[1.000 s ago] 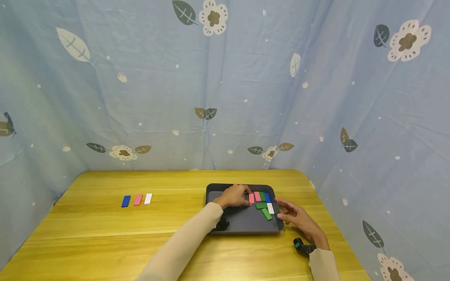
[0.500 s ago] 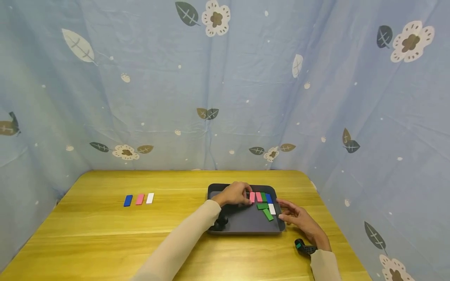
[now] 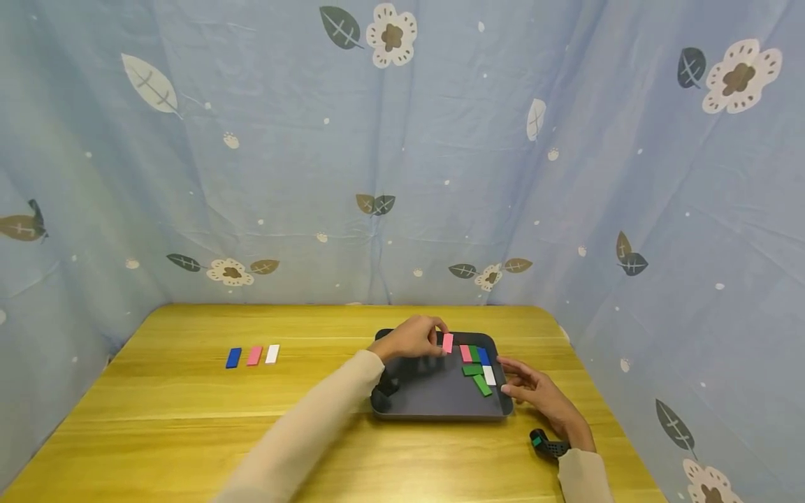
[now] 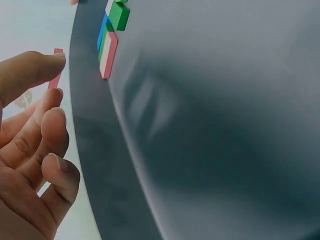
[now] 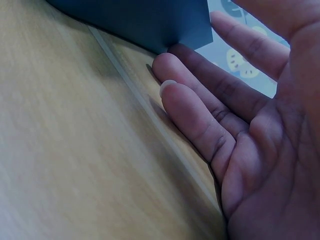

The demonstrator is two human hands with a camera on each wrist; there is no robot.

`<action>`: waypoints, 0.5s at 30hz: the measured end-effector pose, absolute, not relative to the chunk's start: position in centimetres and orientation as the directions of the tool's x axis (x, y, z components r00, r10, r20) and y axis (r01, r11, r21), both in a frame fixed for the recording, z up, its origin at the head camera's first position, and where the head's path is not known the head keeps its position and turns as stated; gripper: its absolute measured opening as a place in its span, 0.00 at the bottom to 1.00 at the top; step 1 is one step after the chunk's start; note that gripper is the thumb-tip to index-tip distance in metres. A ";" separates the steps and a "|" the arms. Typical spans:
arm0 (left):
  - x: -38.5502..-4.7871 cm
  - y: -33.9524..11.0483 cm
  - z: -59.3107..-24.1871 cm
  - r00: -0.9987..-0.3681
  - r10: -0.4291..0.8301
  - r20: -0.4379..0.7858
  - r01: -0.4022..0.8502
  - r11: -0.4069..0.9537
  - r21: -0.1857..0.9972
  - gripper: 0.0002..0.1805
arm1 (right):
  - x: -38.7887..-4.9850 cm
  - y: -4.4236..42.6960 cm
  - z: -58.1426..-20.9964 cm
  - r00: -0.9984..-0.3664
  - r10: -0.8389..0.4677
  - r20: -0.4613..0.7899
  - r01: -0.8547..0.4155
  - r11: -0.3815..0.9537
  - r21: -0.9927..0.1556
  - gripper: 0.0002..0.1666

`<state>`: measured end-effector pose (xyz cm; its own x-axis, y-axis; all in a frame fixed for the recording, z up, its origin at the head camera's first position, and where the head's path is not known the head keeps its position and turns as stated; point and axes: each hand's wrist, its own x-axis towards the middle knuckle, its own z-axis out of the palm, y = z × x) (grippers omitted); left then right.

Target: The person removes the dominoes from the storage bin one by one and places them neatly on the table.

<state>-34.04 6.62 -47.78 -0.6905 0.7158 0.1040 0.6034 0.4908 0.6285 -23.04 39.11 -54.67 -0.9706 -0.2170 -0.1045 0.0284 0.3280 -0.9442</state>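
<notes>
My left hand (image 3: 411, 339) pinches a small pink tile (image 3: 448, 343) between thumb and finger, over the back wall of a dark grey tray (image 3: 434, 402). In the left wrist view the pink tile (image 4: 54, 82) is partly hidden by the thumb. Inside the tray, toward its right end, lie another pink tile (image 3: 465, 354), a blue tile (image 3: 483, 356), a white tile (image 3: 489, 376) and several green tiles (image 3: 482, 385). Against the tray's right side is my right hand (image 3: 546, 402), its fingers loosely bent and holding nothing. The right wrist view shows its fingertips by the tray wall (image 5: 150, 22).
On the wooden table (image 3: 189, 433), to the left, a blue tile (image 3: 233, 358), a pink tile (image 3: 254, 355) and a white tile (image 3: 272, 354) lie in a row. A patterned curtain (image 3: 302, 161) hangs behind and at both sides.
My left hand has lifted the pink tile off the tray floor and moved it back and slightly left. My right hand stays by the tray's right side. The view has shifted slightly.
</notes>
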 end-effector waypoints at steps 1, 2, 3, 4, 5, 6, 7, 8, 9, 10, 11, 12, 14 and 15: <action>-34.1 6.4 -47.7 -0.691 0.715 0.106 0.605 0.491 0.627 0.24 | -23.0 39.1 -54.7 -0.971 -0.214 -0.105 0.029 0.331 -0.943 0.36; -34.1 6.2 -47.5 -0.691 0.715 0.108 0.608 0.493 0.623 0.24 | -23.0 39.1 -54.7 -0.972 -0.212 -0.105 0.029 0.333 -0.942 0.36; -34.1 6.0 -47.4 -0.689 0.716 0.112 0.612 0.492 0.620 0.24 | -23.0 39.1 -54.7 -0.972 -0.212 -0.105 0.029 0.334 -0.942 0.36; -34.1 5.7 -47.2 -0.688 0.716 0.116 0.614 0.489 0.620 0.24 | -23.1 39.1 -54.8 -0.972 -0.212 -0.106 0.030 0.334 -0.942 0.36; -34.1 5.5 -46.9 -0.689 0.715 0.119 0.614 0.488 0.620 0.24 | -23.1 39.2 -54.8 -0.972 -0.211 -0.107 0.030 0.336 -0.941 0.36; -34.1 5.2 -46.8 -0.689 0.715 0.121 0.614 0.487 0.620 0.24 | -23.1 39.2 -54.8 -0.972 -0.210 -0.108 0.033 0.335 -0.942 0.36; -34.1 5.0 -46.6 -0.690 0.713 0.124 0.617 0.490 0.617 0.24 | -23.1 39.2 -54.8 -0.971 -0.213 -0.106 0.030 0.335 -0.942 0.36; -34.2 4.7 -46.5 -0.689 0.713 0.129 0.622 0.491 0.610 0.24 | -23.2 39.2 -54.8 -0.971 -0.215 -0.106 0.029 0.334 -0.942 0.36; -34.2 4.5 -46.3 -0.689 0.713 0.133 0.625 0.491 0.607 0.25 | -23.2 39.2 -54.8 -0.971 -0.216 -0.105 0.028 0.333 -0.942 0.37; -34.2 4.2 -46.3 -0.689 0.712 0.138 0.628 0.491 0.603 0.25 | -23.2 39.2 -54.7 -0.971 -0.215 -0.104 0.028 0.332 -0.943 0.37; -34.3 3.9 -46.2 -0.689 0.711 0.141 0.632 0.494 0.597 0.25 | -23.2 39.2 -54.7 -0.971 -0.215 -0.105 0.028 0.332 -0.943 0.37; -34.3 3.7 -46.3 -0.687 0.712 0.146 0.638 0.496 0.589 0.25 | -23.1 39.2 -54.7 -0.971 -0.215 -0.106 0.030 0.330 -0.943 0.37; -34.3 3.1 -46.3 -0.686 0.712 0.150 0.643 0.496 0.583 0.24 | -23.1 39.1 -54.7 -0.970 -0.218 -0.111 0.034 0.329 -0.944 0.37; -34.2 2.8 -46.3 -0.687 0.711 0.151 0.643 0.497 0.583 0.24 | -23.1 39.1 -54.8 -0.969 -0.220 -0.113 0.035 0.330 -0.943 0.37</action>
<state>-34.20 2.84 -46.32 -0.6871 0.7106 0.1514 0.6427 0.4972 0.5828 -23.12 39.11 -54.75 -0.9690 -0.2197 -0.1132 0.0354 0.3296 -0.9434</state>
